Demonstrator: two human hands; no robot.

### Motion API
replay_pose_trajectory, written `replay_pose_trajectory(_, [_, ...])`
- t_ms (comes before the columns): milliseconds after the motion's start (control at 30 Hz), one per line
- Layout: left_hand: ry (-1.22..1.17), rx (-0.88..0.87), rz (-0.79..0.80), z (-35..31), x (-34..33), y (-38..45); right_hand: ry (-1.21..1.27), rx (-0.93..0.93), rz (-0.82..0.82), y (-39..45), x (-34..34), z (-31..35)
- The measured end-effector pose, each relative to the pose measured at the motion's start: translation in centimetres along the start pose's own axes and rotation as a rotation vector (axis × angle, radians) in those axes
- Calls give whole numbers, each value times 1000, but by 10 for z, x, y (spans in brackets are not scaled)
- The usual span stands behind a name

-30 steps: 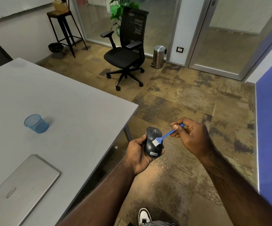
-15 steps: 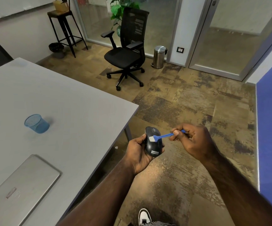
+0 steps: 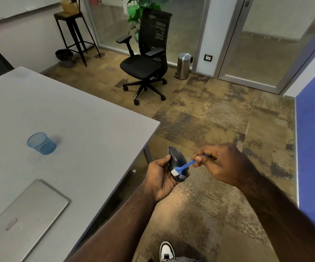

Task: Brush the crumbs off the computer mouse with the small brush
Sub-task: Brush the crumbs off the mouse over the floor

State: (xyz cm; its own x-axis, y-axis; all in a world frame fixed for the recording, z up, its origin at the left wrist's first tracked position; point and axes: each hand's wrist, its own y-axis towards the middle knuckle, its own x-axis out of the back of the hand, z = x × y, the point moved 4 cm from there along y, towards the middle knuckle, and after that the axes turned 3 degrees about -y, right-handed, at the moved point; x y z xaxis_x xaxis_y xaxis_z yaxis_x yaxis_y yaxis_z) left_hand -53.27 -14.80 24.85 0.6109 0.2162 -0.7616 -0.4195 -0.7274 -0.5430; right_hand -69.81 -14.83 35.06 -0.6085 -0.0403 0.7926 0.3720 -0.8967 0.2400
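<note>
My left hand (image 3: 161,175) grips a black computer mouse (image 3: 177,159) from its left side and underside, holding it in the air over the floor just right of the table corner. The mouse's top faces up, with a small white label near its lower end. My right hand (image 3: 221,164) pinches the handle of a small blue brush (image 3: 185,166) between thumb and fingers. The brush's white bristles rest on the lower part of the mouse, close to the label. Most of the handle is hidden inside my right fist.
A grey table (image 3: 77,129) fills the left, carrying a blue mesh cup (image 3: 41,143) and a closed silver laptop (image 3: 20,222). A black office chair (image 3: 147,59), a metal bin (image 3: 184,66) and a tall stool (image 3: 73,33) stand further back. My shoe (image 3: 167,251) shows below.
The brush head has moved down the mouse from its upper middle to the end near the label. My right hand came closer to the mouse. My left hand has kept its hold.
</note>
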Motion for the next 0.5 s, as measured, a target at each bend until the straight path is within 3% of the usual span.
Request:
replay_pose_trajectory(167, [10, -5, -7, -2, -3, -4, -72, -19, -127, 3, 12, 2])
replay_pose_trajectory(300, [-2, 10, -5, -2, -5, -6, -107, 8, 173, 3, 0, 6])
replay_pose_trajectory(433, [-3, 3, 3, -2, -4, -4, -82, 4, -40, 0, 11, 3])
replay_pose_trajectory(500, [-60, -1, 5, -3, -3, -3, -54, 21, -14, -4, 10, 2])
